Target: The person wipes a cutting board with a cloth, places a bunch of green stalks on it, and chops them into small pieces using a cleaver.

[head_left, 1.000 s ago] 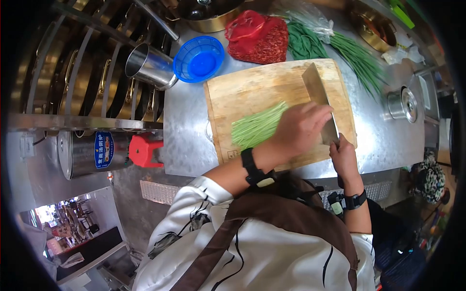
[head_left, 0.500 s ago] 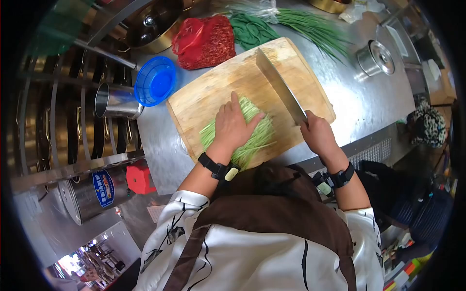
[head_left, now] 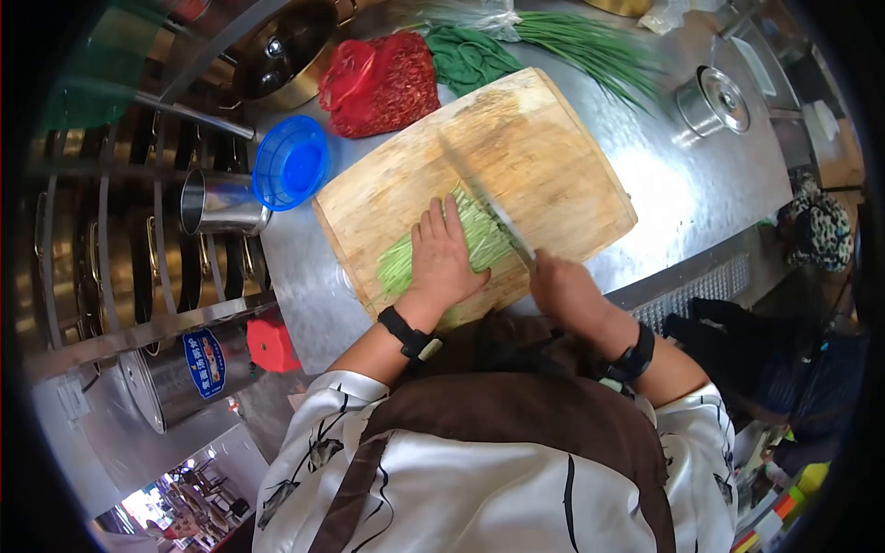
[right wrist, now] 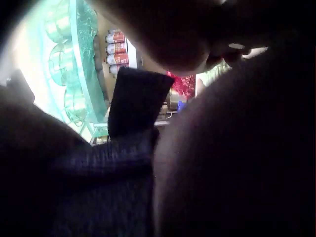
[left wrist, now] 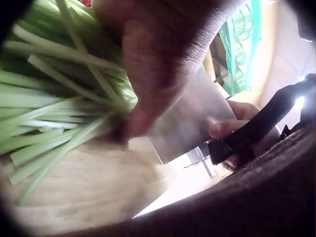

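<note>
A bunch of thin pale-green cut stalks [head_left: 486, 238] lies near the front left of the wooden cutting board [head_left: 562, 175]. Across the bunch rests my left hand [head_left: 439, 258], fingers stretched out and pressing it down. In the left wrist view its thumb lies along the side of the stalks [left wrist: 49, 111]. My right hand [head_left: 564, 288] grips the handle of a cleaver [head_left: 505, 224], whose blade stands on edge at the right end of the bunch. The broad blade [left wrist: 192, 121] shows just beyond the left thumb. The right wrist view is mostly dark, with the cleaver hidden.
Behind the board sit a red mesh bag [head_left: 387, 88], a green cloth bundle [head_left: 468, 60] and long green stalks [head_left: 590, 46]. A blue basket [head_left: 291, 164] and metal cylinder [head_left: 221, 201] stand left. A lidded steel pot [head_left: 712, 103] is at the right.
My left hand came off the blade, moved left and settled on the stalks. The cleaver, held by my right hand, swung left to the bunch's right end. The head view shifted.
</note>
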{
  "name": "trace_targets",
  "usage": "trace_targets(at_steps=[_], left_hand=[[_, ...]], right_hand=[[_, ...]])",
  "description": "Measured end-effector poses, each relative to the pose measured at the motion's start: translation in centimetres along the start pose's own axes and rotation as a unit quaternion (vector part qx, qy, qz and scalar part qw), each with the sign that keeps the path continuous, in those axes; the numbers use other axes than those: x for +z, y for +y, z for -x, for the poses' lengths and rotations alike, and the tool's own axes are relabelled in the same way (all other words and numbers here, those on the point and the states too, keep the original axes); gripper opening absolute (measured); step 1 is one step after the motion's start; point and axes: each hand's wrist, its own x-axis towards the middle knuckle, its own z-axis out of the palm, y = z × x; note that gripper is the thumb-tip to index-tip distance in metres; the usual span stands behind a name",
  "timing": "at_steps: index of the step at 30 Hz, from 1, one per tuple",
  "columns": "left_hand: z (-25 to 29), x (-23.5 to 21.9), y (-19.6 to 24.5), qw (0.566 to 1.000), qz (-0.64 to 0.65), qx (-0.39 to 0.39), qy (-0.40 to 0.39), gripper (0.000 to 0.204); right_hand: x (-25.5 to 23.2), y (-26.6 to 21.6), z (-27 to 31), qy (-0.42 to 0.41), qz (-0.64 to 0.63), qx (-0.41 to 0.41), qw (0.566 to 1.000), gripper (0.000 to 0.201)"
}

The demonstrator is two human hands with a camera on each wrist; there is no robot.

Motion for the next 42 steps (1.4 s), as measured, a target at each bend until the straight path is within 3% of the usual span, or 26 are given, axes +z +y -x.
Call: trace_targets(at_steps=[3,6,9,11,19,22,24,28,30,42], left_hand=[[0.2,0.5,-0.5,0.998,0.031,-0.008,0.05,0.115],[-0.1,0.6,-0.9,0.998,0.034,0.005,0.053,0.106],[-0.6,1.0,-1.6,0.996,0.05,0.009,0.071,0.1],[-1.3,0.9,-1.9,0.995,0.06,0.006,0.084,0.099],[-3.7,0.6,-2.1,0.995,0.034,-0.033,0.093,0.1],[-3.9,1.0,-2.4,0.995,0.04,-0.041,0.085,0.103],[-3.9,0.8,-2.4,0.995,0.048,-0.029,0.077,0.1],[-4.0,0.8,-2.4,0.996,0.06,-0.036,0.06,0.098],[-3.9,0.7,-2.3,0.992,0.077,-0.031,0.095,0.097],[-4.4,0.5,-2.3,0.993,0.084,-0.044,0.07,0.096]], right_hand=[[-1.1,-1.1,0.2,-0.053,0.019,0.015,0.998,0.013],[-1.6,-0.9,0.2,-0.016,0.001,-0.026,1.0,0.013],[-2.2,-1.0,0.0,-0.001,-0.021,-0.01,1.0,0.015],[-2.9,-0.7,-0.5,-0.016,-0.004,0.051,0.999,0.016],[-4.4,-0.7,-1.8,0.068,0.042,0.03,0.996,0.022],[-5.3,-1.5,-2.0,0.026,0.032,0.057,0.997,0.023],[-6.3,-2.4,-1.8,0.043,0.032,0.005,0.999,0.024],[-7.7,-3.7,-2.1,0.0,0.062,-0.006,0.998,0.027],[-7.9,-3.8,-2.1,-0.034,0.078,0.003,0.996,0.03],[-8.1,-3.1,-3.5,-0.097,0.085,0.003,0.992,0.027]])
